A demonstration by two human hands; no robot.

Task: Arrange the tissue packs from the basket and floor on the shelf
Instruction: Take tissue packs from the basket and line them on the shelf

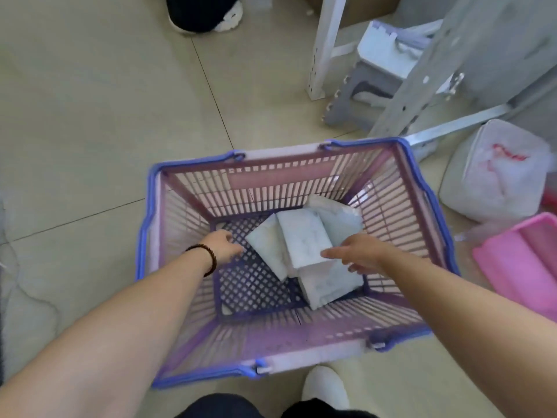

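A pink basket (168,224) with a blue rim and handles stands on the tiled floor below me. Several pale blue-white tissue packs (304,239) lie overlapping on its dark lattice bottom, toward the right. My left hand (223,244), a dark bead bracelet on its wrist, reaches inside just left of the packs with fingers apart and holds nothing. My right hand (358,251) hovers over the right side of the packs, fingers spread and empty. The white shelf frame (324,46) stands at the upper right.
A grey folding step stool (376,73) and a slanted metal ladder rail (422,76) stand behind the basket. At the right lie a clear plastic bag of goods (497,173) and a pink tray (521,263). Another person's shoe (208,16) shows at the top. My white shoe (325,387) is below.
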